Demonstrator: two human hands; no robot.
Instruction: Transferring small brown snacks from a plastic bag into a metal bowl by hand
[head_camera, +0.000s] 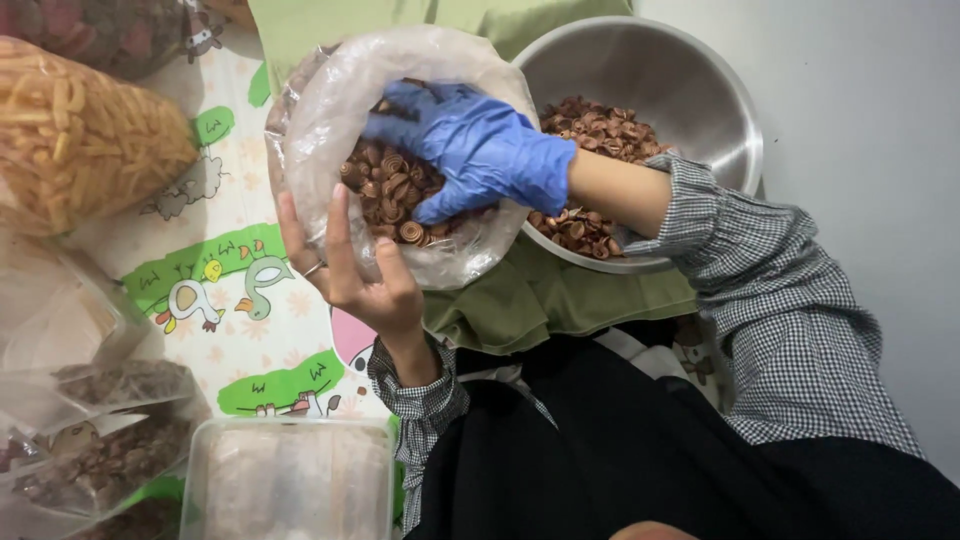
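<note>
Left hand (360, 270) grips bag (330, 120), hiding gloved fingertips (400, 115)

gloved fingertips (400, 110) buried in snacks (385, 185)

- Leftward passage is blocked by a large clear bag of yellow stick snacks (80, 140) and filled clear packets (110, 440)
- Open room is left over the bare grey surface (860, 120) right of the round steel bowl (700, 90)
</note>
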